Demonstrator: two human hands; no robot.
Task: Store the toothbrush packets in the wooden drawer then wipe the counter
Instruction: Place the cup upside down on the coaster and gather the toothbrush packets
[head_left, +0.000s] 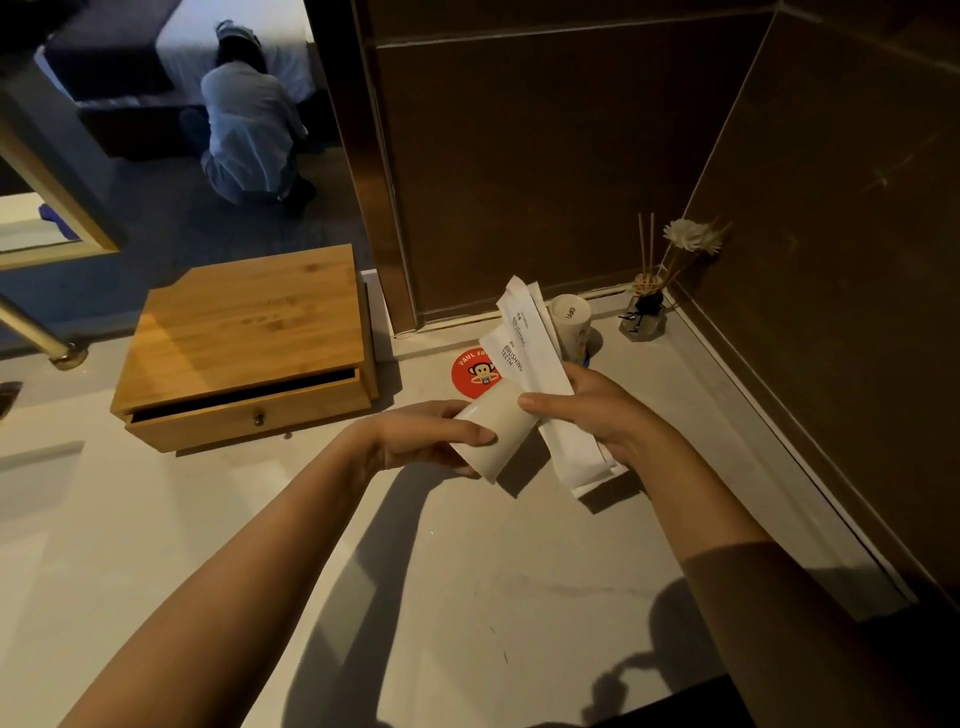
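My right hand (597, 415) grips a bundle of white toothbrush packets (535, 358) printed "BRUSHING TEETH", held above the pale counter (415, 597). My left hand (415, 436) holds a cream cup (498, 431) tilted on its side, just left of the packets; my right thumb touches the cup. The wooden drawer box (244, 338) stands to the left at the counter's back, its drawer (249, 415) pulled out a little, with a small knob on its front.
A second cup (571, 325) stands upright on the counter behind the packets. A red round coaster (467, 371) lies beside it. A reed diffuser (647, 306) with a white flower fills the back right corner. Dark walls close the back and right. A person kneels in the far room.
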